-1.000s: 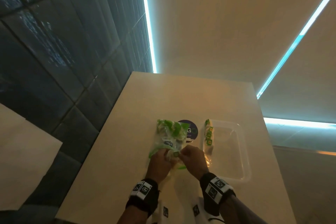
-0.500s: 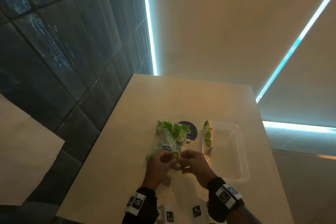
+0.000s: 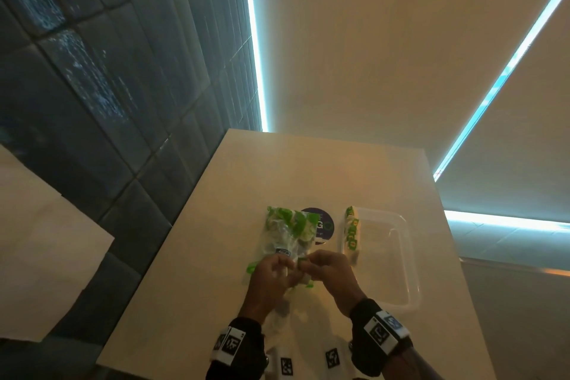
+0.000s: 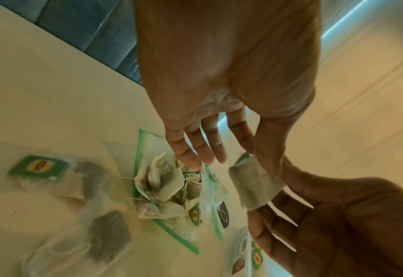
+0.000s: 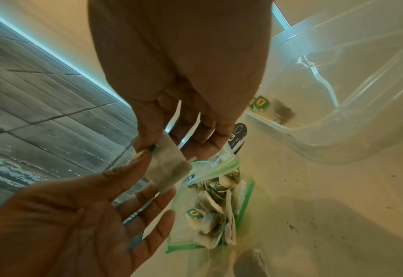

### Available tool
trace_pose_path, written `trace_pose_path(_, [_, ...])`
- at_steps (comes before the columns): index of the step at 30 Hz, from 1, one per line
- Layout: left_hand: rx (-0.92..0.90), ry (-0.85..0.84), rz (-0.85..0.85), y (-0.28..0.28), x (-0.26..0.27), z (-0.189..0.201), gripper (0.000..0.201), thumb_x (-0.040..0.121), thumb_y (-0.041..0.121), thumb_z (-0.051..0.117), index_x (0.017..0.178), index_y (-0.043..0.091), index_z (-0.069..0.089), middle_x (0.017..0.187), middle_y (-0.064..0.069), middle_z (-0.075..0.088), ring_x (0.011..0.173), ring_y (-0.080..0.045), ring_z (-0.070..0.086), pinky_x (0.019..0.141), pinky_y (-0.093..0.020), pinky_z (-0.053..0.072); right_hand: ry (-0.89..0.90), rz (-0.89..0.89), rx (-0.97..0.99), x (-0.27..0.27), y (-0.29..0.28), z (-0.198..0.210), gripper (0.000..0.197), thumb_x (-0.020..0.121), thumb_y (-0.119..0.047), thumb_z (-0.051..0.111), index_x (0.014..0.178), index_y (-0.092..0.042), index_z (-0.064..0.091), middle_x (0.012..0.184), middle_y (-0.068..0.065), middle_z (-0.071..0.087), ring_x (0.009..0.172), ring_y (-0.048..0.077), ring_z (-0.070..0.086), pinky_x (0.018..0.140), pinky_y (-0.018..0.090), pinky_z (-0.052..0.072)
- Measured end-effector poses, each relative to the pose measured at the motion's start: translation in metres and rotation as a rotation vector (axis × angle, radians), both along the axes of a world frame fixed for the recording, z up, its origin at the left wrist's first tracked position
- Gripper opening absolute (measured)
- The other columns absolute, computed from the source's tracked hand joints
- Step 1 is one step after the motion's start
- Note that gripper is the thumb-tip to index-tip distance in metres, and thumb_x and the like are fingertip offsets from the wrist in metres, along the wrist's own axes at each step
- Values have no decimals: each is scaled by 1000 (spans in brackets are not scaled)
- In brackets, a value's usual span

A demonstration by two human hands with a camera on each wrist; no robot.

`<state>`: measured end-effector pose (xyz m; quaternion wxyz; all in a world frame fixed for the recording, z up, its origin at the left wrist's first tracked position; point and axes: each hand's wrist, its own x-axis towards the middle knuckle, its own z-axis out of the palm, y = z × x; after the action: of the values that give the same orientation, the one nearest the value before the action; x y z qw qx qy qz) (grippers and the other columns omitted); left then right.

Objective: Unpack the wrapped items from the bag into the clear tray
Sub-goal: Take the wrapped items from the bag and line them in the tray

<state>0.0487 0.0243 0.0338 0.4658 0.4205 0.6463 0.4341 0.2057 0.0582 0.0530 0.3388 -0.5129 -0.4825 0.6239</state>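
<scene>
A clear zip bag (image 3: 287,231) with a green seal lies on the table, its mouth toward me, with several tea bags (image 4: 171,187) inside. Just above that mouth my left hand (image 3: 271,271) and right hand (image 3: 327,268) meet. Both pinch one tea bag (image 4: 254,183) between thumb and forefinger, seen from the other side as the same tea bag (image 5: 169,168). The other fingers of both hands are straight. To the right stands the clear tray (image 3: 404,256), with a row of tea bags (image 3: 351,231) along its left wall.
Loose tea bags (image 4: 88,180) lie on the table in front of the zip bag, near me. A round dark sticker (image 3: 324,222) sits between bag and tray. Marker cards (image 3: 331,358) lie at the table's near edge. Dark floor tiles (image 3: 108,102) lie left of the table.
Both hands stay together at the bag's mouth and have hardly shifted. The bag and the tray have not moved.
</scene>
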Motion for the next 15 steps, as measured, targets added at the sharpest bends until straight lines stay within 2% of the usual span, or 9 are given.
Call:
trace_pose_path(3, [0, -39, -47, -1, -2, 2, 16, 74, 11, 81, 78, 15, 65, 87, 1, 71, 83, -13, 66, 76, -30, 54, 59, -31, -35, 1, 0, -2, 12, 82, -5, 72, 85, 6, 70, 75, 14, 67, 73, 23, 61, 73, 35, 51])
trace_pose_path(6, [-2, -100, -96, -5, 0, 5, 11, 80, 8, 75, 88, 8, 67, 81, 0, 71, 76, -9, 65, 69, -25, 52, 145, -37, -84, 4, 1, -1, 13, 83, -2, 69, 87, 10, 67, 79, 15, 67, 76, 25, 64, 75, 37, 56])
trace_pose_path(8, [-9, -143, -95, -7, 1, 7, 14, 80, 0, 73, 92, 5, 67, 81, -1, 71, 72, -7, 66, 63, -22, 53, 185, -34, -104, 5, 2, 1, 10, 85, -1, 66, 88, 8, 68, 82, 16, 67, 78, 26, 64, 74, 38, 57])
trace_pose_path(10, [-42, -176, -117, -10, -1, 9, 18, 80, -8, 70, 95, 3, 68, 81, -4, 72, 69, -12, 69, 58, -24, 55, 197, -44, -111, 6, 3, 3, 8, 87, -1, 65, 88, 5, 70, 84, 14, 68, 79, 25, 66, 73, 40, 58])
trace_pose_path(12, [-83, -176, -177, -11, -5, 8, 20, 81, -7, 69, 96, 5, 70, 82, -9, 74, 67, -24, 71, 60, -32, 56, 190, -62, -103, 7, 5, 6, 8, 87, 0, 64, 89, 4, 71, 82, 12, 69, 73, 21, 65, 67, 37, 58])
trace_pose_path(13, [-98, -153, -195, -12, -8, 7, 21, 81, -7, 69, 94, 9, 72, 81, -8, 75, 68, -25, 70, 62, -32, 56, 186, -72, -96, 8, 5, 7, 9, 88, 0, 64, 90, 5, 71, 80, 11, 68, 67, 18, 64, 61, 33, 55])
trace_pose_path(15, [-115, -119, -192, -12, -10, 6, 27, 80, -9, 70, 85, 17, 76, 78, -2, 76, 68, -17, 69, 61, -28, 55, 189, -88, -94, 9, 6, 9, 11, 89, 0, 62, 92, 7, 69, 74, 11, 66, 57, 15, 58, 53, 28, 49])
